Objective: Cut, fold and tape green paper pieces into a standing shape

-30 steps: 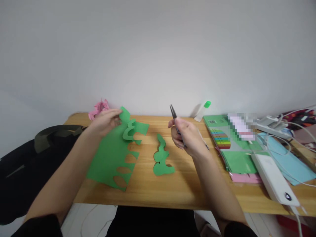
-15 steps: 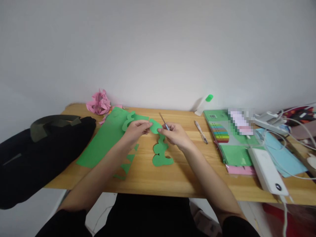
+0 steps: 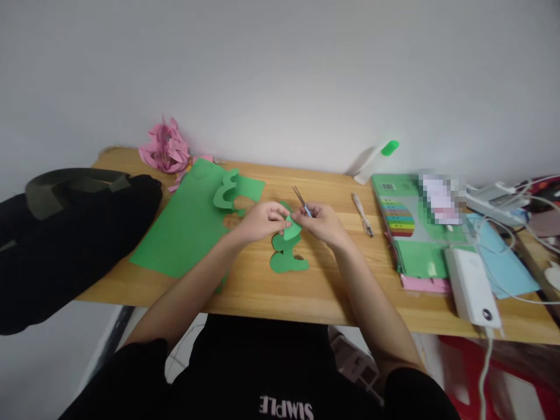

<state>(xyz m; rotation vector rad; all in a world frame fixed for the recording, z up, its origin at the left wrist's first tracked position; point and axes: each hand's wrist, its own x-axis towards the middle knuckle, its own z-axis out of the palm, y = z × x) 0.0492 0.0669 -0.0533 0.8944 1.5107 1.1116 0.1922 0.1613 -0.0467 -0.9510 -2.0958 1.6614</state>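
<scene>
My left hand (image 3: 268,220) pinches a small piece of green paper (image 3: 290,231) between thumb and fingertips. Close beside it, my right hand (image 3: 322,223) is closed on slim scissors (image 3: 301,200) whose narrow blades point up and away from me. The right fingertips meet the edge of the same piece. Just below on the wooden table lies a wavy green paper cutout (image 3: 286,262), its upper part covered by the held piece and my hands. A large green sheet (image 3: 184,227) and a curled green cutout (image 3: 226,192) lie left of my left hand.
Crumpled pink paper (image 3: 165,147) sits at the back left, near a black bag (image 3: 79,251). To the right are a pen-like tool (image 3: 362,214), a white bottle with green cap (image 3: 376,161), a paper pack (image 3: 411,233), a phone (image 3: 440,198), a power bank (image 3: 472,286) and cables.
My hands have drawn closer together, the left moving right with the green piece, which is now turned. The scissors' blades look slightly parted. The view has tilted downward.
</scene>
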